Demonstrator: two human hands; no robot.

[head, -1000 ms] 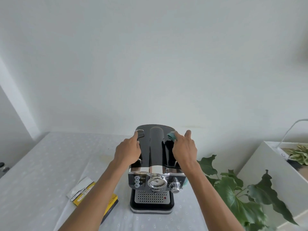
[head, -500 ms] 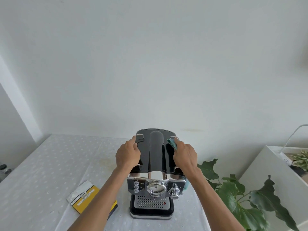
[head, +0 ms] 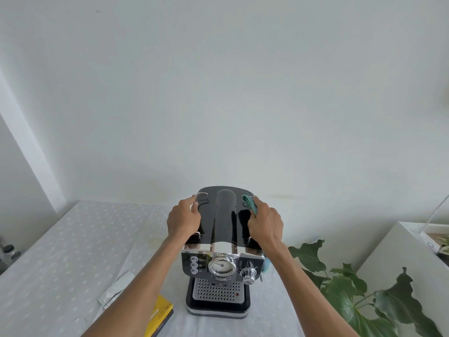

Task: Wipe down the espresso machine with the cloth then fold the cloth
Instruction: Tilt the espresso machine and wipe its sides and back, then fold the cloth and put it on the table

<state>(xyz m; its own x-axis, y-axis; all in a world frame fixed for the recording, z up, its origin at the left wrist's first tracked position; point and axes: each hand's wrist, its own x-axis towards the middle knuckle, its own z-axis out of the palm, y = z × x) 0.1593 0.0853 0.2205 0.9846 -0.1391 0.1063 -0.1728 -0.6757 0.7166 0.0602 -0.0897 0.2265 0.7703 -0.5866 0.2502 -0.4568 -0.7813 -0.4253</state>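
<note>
The bench (head: 60,251), under a pale dotted covering, carries the espresso machine (head: 220,254), which stands toward its far-right part with its gauge and drip grille facing the person, close before the white wall; taking the machine as the landmark, everything else sorts around it. To its right, off the bench, a leafy plant (head: 352,288) spreads beside a white cabinet (head: 388,263); in front of it and to the left lie a yellow box (head: 160,314) and a pale sachet (head: 116,291), apart from its base. The left hand (head: 183,221) lies on the left shoulder of the machine's glossy black top, fingers curled over the edge there, holding nothing loose; it looks placed to steady the body against the push of wiping. The right hand (head: 266,223) presses on the right shoulder of the top, its grip closed on the teal cloth (head: 250,205). The cloth sits under the palm, between hand and machine: one bunched end pokes out past the fingertips toward the back of the top, and another end hangs below the wrist down the machine's right side, beside the steam knob (head: 248,276). Wiping appears under way; folding is not yet begun.
</note>
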